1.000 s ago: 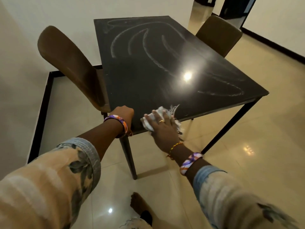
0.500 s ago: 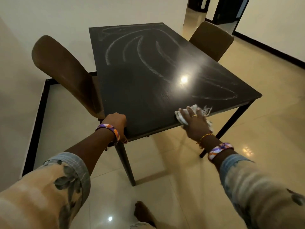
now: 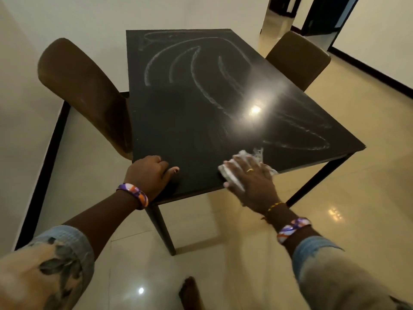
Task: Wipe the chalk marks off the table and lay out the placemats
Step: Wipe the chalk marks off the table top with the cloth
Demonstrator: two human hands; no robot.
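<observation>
A black table (image 3: 178, 121) carries white chalk marks (image 3: 201, 86) in curved arcs over its far half and near its right corner. My right hand (image 3: 250, 180) presses flat on a white cloth (image 3: 232, 173) at the table's near edge. The cloth shows at the fingertips and under the palm. My left hand (image 3: 149, 173) rests on the near left corner, fingers curled over the edge and thumb lying on the top. The near left part of the top looks dark and free of chalk. No placemats are in view.
A brown chair (image 3: 82, 90) stands at the table's left side and another brown chair (image 3: 297, 59) at its far right. The floor (image 3: 335, 198) is glossy beige tile. A white wall lies behind the table and a dark doorway (image 3: 324, 14) opens at the top right.
My right hand slid the cloth right along the near edge, then back a little to the left. My left hand stays at the corner, its thumb now on the top.
</observation>
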